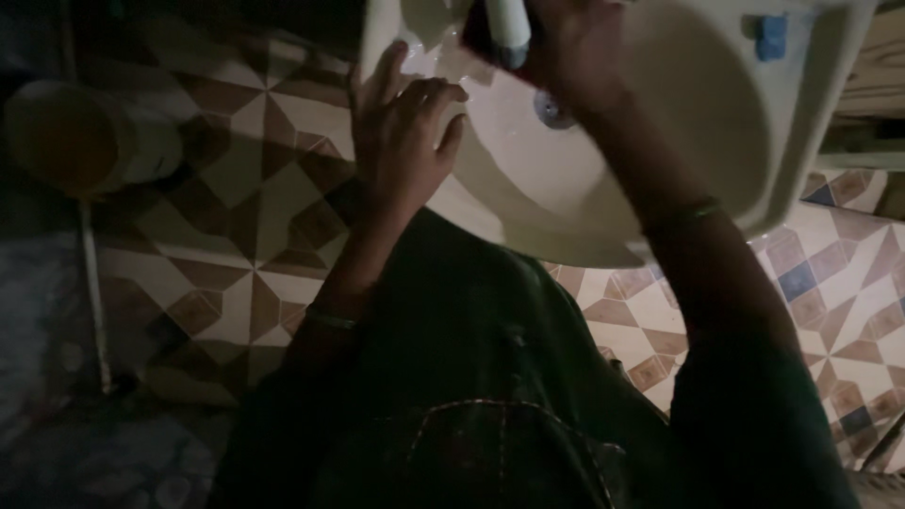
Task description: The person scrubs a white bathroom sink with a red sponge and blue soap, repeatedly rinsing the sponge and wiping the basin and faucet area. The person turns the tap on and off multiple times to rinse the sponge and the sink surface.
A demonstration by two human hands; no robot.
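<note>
The right hand (556, 47) has its fingers wrapped round a white tube (507, 24) with a blue end. The left hand (401, 132) rests, fingers spread wide, on the rim of the white sink (679, 123). Brown patterned floor tiles (245, 188) lie below in a dim room.

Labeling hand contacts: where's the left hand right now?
In the head view, the left hand sits upper centre-left, fingers spread on the near-left rim of the white washbasin, with the patterned floor tiles below it.
</note>
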